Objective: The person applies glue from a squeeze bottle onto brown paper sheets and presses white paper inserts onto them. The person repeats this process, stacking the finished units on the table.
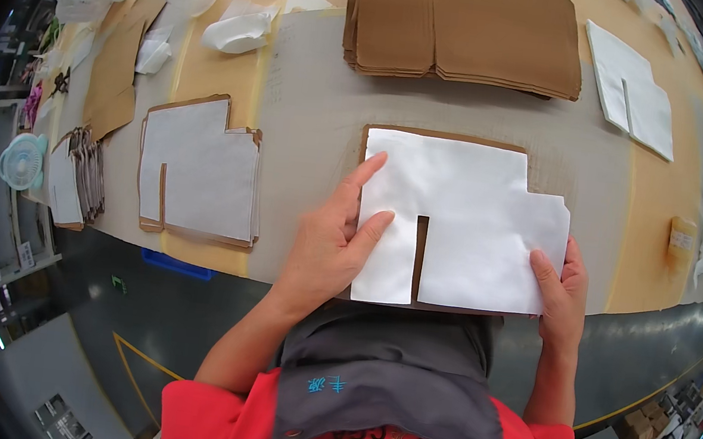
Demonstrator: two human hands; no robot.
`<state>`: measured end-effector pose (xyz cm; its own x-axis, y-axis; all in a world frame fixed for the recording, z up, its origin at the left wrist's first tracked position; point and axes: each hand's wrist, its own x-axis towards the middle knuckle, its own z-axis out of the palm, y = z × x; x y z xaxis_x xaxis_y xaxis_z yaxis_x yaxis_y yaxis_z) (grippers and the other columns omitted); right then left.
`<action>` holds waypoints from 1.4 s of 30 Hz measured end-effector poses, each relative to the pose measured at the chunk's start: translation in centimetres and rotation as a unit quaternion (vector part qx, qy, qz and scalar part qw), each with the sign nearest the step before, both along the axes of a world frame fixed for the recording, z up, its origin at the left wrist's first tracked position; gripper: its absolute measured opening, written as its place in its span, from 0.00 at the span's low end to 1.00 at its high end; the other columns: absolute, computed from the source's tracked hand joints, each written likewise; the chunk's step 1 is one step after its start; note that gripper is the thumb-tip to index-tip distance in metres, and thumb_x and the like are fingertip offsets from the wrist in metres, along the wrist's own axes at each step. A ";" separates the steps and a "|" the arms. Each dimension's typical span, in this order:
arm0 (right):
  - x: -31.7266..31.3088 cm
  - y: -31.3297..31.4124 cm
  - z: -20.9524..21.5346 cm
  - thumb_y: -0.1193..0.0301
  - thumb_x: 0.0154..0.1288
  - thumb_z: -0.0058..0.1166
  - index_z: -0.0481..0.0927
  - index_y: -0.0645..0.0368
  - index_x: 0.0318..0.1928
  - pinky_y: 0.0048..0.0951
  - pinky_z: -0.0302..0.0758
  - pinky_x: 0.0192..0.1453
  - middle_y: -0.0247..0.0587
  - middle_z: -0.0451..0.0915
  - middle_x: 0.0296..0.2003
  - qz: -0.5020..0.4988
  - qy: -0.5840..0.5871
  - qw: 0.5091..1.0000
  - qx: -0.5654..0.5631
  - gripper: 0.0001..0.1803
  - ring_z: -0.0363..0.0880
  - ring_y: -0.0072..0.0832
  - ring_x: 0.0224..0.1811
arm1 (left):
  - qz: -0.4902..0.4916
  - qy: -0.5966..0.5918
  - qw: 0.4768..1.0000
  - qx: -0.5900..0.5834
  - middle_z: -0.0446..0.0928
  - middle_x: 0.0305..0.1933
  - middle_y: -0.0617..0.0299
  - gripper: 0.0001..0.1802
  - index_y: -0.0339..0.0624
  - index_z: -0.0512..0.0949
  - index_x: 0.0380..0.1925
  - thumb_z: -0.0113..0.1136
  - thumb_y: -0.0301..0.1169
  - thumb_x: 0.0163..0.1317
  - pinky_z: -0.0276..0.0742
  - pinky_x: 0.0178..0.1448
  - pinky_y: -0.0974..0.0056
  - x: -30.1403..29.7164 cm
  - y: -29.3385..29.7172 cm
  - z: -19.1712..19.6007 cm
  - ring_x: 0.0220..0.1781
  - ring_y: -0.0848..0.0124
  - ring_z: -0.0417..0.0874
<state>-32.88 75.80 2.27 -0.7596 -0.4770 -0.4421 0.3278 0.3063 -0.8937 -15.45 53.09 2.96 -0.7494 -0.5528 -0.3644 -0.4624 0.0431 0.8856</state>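
A white sheet (pixel 471 233) with a narrow slot and a notched upper right corner lies over a brown cardboard piece (pixel 448 136), whose edge shows along the top and through the slot. My left hand (pixel 335 231) grips the left edge, thumb on the white face and fingers along the side. At the lower right edge, my right hand (pixel 562 287) pinches the pair, its thumb on top and its other fingers partly hidden beneath. The two layers sit at the near edge of the table, in front of my apron.
Stacked brown cardboard (pixel 468 33) stands at the far middle. White-faced cut pieces (pixel 200 176) are piled to the left, with more bundled pieces (pixel 78 180) beyond. Another white slotted stack (pixel 630 91) is far right. A small fan (pixel 22 162) stands at the left.
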 end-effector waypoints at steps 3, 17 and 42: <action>0.0 -0.1 0.2 0.69 0.71 0.57 0.73 0.64 0.59 0.16 0.67 0.18 0.34 0.83 0.38 0.004 0.002 1.000 0.008 0.20 0.77 0.11 0.25 | 0.009 0.014 1.000 -0.025 0.54 0.24 0.75 0.29 0.44 0.67 0.70 0.60 0.25 0.69 0.52 0.28 0.77 0.2 0.2 -0.8 0.23 0.86 0.53; -0.1 0.1 0.2 0.70 0.71 0.57 0.72 0.67 0.60 0.18 0.76 0.39 0.37 0.83 0.44 0.012 -0.013 1.000 0.008 0.21 0.81 0.16 0.39 | -0.003 -0.025 0.995 -0.100 0.55 0.22 0.71 0.28 0.44 0.71 0.68 0.63 0.29 0.67 0.56 0.25 0.72 0.0 0.3 -0.6 0.21 0.82 0.55; 0.5 0.1 -0.4 0.71 0.71 0.57 0.72 0.66 0.60 0.22 0.75 0.52 0.38 0.81 0.48 0.025 0.065 0.997 0.021 0.21 0.79 0.19 0.48 | -0.032 -0.067 0.983 -0.170 0.71 0.21 0.67 0.39 0.52 0.71 0.68 0.75 0.30 0.55 0.69 0.30 0.71 1.2 0.6 -0.2 0.22 0.79 0.68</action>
